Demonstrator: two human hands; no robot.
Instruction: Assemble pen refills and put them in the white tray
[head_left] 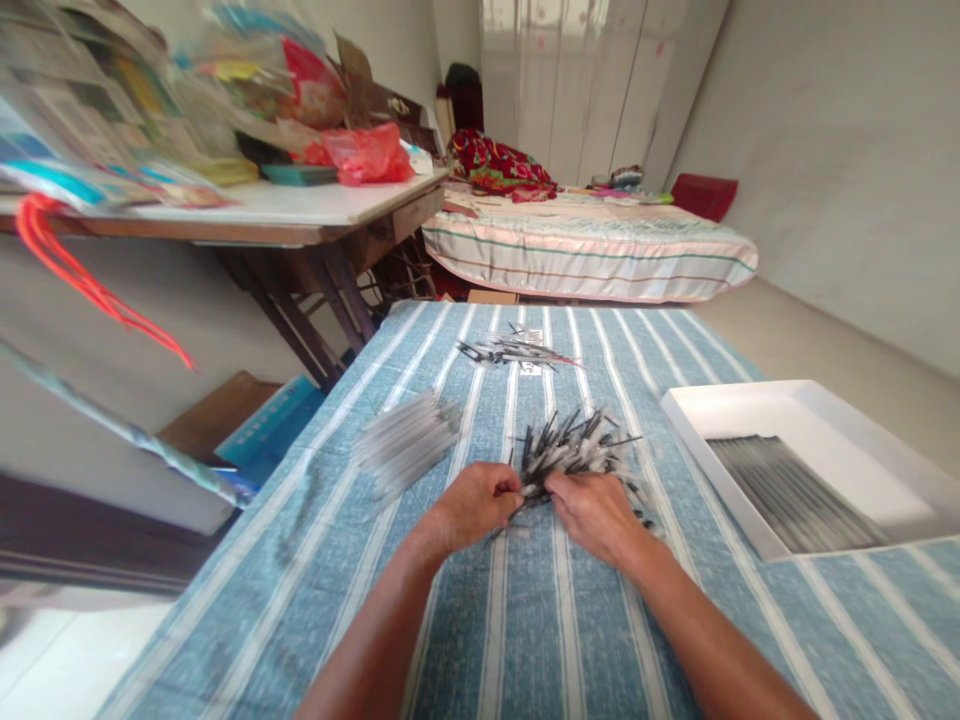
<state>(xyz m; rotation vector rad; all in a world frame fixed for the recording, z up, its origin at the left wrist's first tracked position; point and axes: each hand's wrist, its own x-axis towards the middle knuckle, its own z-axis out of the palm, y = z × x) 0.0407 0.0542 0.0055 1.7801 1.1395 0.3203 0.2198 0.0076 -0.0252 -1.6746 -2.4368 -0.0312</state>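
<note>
A heap of short, thin black and clear stick-like pieces (577, 440) lies jumbled on the striped cloth. At its near left edge my left hand (476, 505) is closed in a pinch, the fingertips by some dark pieces. My right hand (592, 512) presses closed fingers into the near side of the heap. What either hand grips is too small and blurred to make out. To the left, clear thin tubes (409, 442) lie side by side in a row. Beyond the heap is a looser scatter of dark thin pieces (517, 352), one with a red tip.
A white open box (862, 425) on the right holds a row of dark thin sticks (791, 495). The blue striped cloth (450, 640) covers the table. A cluttered desk (360, 205) with plastic bags stands at the left, with red cords (97, 290) hanging off it. A bed (600, 240) is behind.
</note>
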